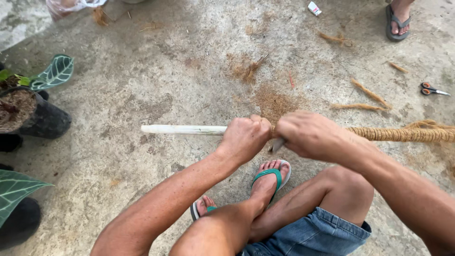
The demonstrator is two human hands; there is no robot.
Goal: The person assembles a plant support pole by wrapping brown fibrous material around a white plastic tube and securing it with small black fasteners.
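Observation:
A long white pole (182, 129) lies crosswise above the concrete floor, bare on its left part and wound with brown coir rope (403, 134) on its right part. My left hand (245, 136) is closed around the pole at the end of the bare stretch. My right hand (309, 134) grips the pole just to the right, where the rope winding starts. The two fists nearly touch. Rope fibres show between them. My feet in green flip-flops (271, 178) rest below the pole.
Black pots (45, 118) with large veined leaves (57, 72) stand at the left. Orange-handled scissors (432, 89) lie at the right. Loose coir strands (369, 93) and fibre dust (275, 102) litter the floor. Another person's sandalled foot (398, 20) is at the top right.

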